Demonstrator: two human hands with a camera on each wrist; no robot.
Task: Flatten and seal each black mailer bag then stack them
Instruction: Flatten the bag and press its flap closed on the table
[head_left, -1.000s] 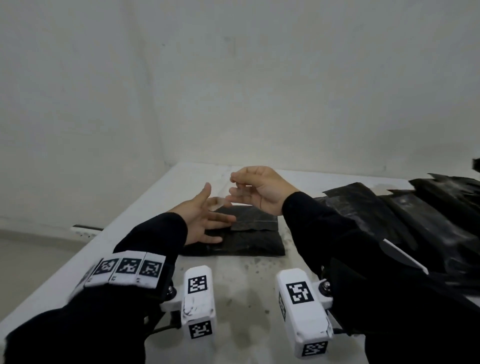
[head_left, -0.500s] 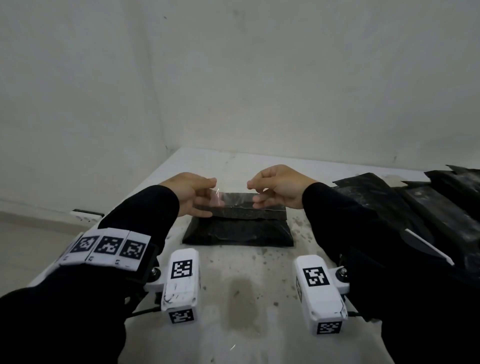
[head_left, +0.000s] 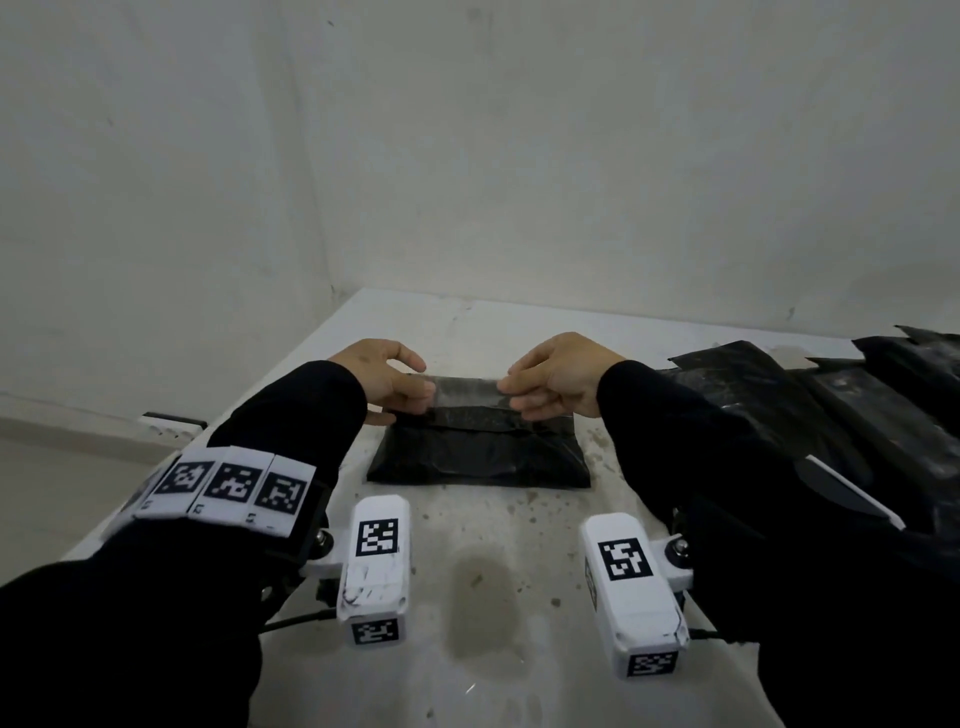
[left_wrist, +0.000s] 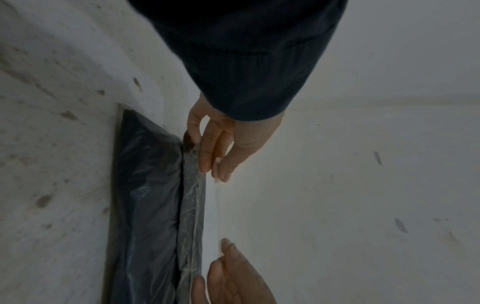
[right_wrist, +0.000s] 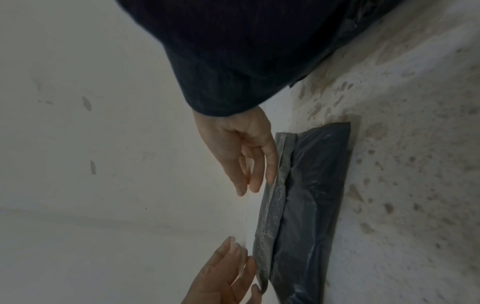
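Lowered since a moment ago: clear strip (head_left: 465, 393), pinched taut by left hand (head_left: 383, 382) and right hand (head_left: 556, 378), just above bag (head_left: 478, 452) mid-tabletop (head_left: 483, 587). Not sealed yet. More bags (head_left: 810, 395) waiting at right edge, unstacked.

Both my arms reach out in front of me. My left hand (head_left: 382, 379) and right hand (head_left: 558, 376) face each other, fingers (left_wrist: 206, 156) bent, pinching something between them.
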